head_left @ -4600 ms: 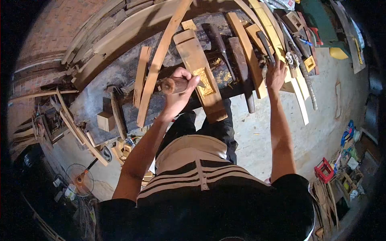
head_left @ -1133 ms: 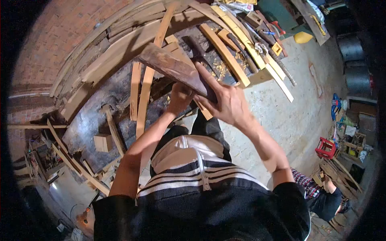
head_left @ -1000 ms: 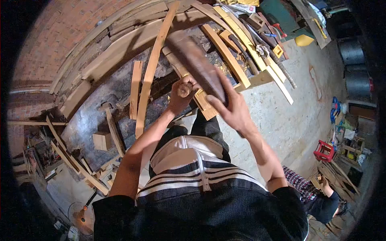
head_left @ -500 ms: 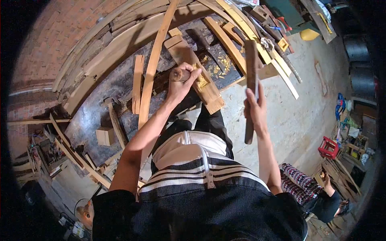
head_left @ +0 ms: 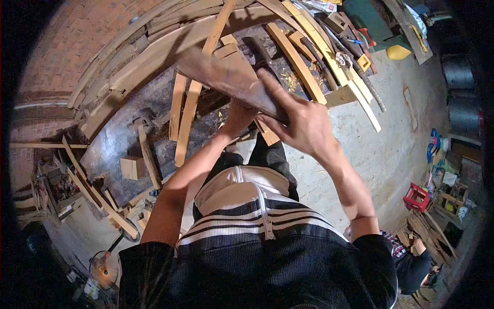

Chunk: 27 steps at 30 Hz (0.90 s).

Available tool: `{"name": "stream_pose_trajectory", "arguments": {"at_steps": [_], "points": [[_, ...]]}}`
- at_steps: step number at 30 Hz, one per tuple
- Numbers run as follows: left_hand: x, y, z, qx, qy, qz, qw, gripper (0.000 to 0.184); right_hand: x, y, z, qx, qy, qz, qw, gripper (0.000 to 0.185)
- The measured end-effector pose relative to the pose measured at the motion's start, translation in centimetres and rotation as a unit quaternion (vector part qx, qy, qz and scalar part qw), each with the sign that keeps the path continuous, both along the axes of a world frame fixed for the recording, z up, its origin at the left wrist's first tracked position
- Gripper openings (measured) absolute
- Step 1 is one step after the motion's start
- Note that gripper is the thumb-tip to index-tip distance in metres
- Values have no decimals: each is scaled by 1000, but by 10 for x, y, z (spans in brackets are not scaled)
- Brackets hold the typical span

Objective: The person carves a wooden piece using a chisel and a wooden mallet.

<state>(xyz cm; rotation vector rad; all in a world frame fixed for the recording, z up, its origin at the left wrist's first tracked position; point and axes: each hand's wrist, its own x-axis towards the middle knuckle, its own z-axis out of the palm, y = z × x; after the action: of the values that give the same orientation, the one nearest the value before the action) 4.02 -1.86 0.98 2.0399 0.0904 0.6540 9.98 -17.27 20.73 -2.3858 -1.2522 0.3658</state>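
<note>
I have the right hand [head_left: 307,126] wrapped round a dark bar [head_left: 230,84]; what the left hand [head_left: 240,117] grips, I cannot tell. Wood strips [head_left: 297,63] cross the surface [head_left: 116,147] near brickwork [head_left: 69,62].

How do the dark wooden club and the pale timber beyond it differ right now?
Colour: the dark wooden club is deep brown; the pale timber is light tan.
Pose: the club is held up in the right hand; the timber lies below.
View: the club's far end is blurred; the timber's near end is sharp, its middle hidden.
Both look wooden and elongated.
</note>
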Motion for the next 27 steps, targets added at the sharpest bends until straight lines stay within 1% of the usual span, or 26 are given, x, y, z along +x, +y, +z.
{"name": "stream_pose_trajectory", "arguments": {"at_steps": [1, 2, 3, 4, 5, 6, 7, 8, 9, 10, 11, 13, 14, 15, 16, 17, 19, 20, 23, 24, 25, 26, 27], "points": [[-2, -7, 7, -129, -24, 23, 991, 31, 2, 3, -3, -105, 26, -4, 994, 79], [-2, -9, 14, -183, -27, 15, 983, 26, 1, 1, -6, -91, 43, -22, 995, 76], [-4, -9, 21, -236, -31, 10, 971, 21, 4, -1, -16, -92, 41, -14, 995, 76], [-6, -2, 17, -223, 8, 2, 975, 16, 4, -6, -28, 12, 18, -29, 999, 77], [-3, 7, 16, -209, 45, -7, 977, 13, 5, -10, -33, 116, -5, -44, 992, 78], [1, 10, 15, -274, 1, -20, 962, 15, 5, -12, -33, 140, 48, -70, 986, 78], [5, 10, 23, -274, 1, -20, 961, 15, 5, -14, -34, 164, 71, -95, 979, 77], [9, 9, 32, -395, -19, 36, 918, 15, 7, -16, -36, 172, 53, -103, 978, 76], [12, 9, 38, -507, -38, 91, 856, 16, 9, -19, -38, 179, 34, -111, 977, 74], [11, 23, 37, -379, 18, 72, 922, 17, 8, -22, -38, 179, 60, -126, 974, 73], [8, 27, 38, -388, -8, 41, 921, 17, 8, -27, -41, 179, 62, -127, 974, 73], [12, 29, 29, -343, 8, 26, 939, 16, 6, -35, -52, 175, 67, -138, 973, 74], [11, 28, 25, -343, 9, 26, 939, 16, 5, -38, -55, 179, 51, -130, 974, 74], [11, 27, 21, -345, 9, 3, 939, 16, 2, -40, -57, 180, 52, -131, 973, 74], [11, 25, 17, -347, 9, -21, 938, 16, -2, -42, -58, 161, 80, -152, 972, 74], [10, 23, 13, -347, 9, -23, 938, 16, -5, -44, -60, 141, 108, -173, 969, 75], [7, 18, 8, -290, 25, -34, 956, 15, -8, -48, -68, 139, 103, -177, 969, 77], [5, 17, 7, -290, 26, -36, 956, 15, -10, -49, -73, 138, 109, -180, 968, 77], [-1, 14, 14, -195, -2, -64, 979, 15, -13, -49, -72, 114, 124, -193, 967, 79], [-1, 12, 17, -196, 26, -55, 979, 14, -13, -47, -67, 116, 137, -191, 965, 79], [1, 8, 16, -196, 27, -56, 979, 14, -13, -43, -62, 118, 152, -187, 963, 79], [3, 4, 14, -262, 27, -45, 964, 15, -13, -38, -56, 118, 153, -188, 963, 79], [3, 2, 11, -327, 27, -34, 944, 17, -14, -32, -49, 178, 132, -171, 960, 79]]}}
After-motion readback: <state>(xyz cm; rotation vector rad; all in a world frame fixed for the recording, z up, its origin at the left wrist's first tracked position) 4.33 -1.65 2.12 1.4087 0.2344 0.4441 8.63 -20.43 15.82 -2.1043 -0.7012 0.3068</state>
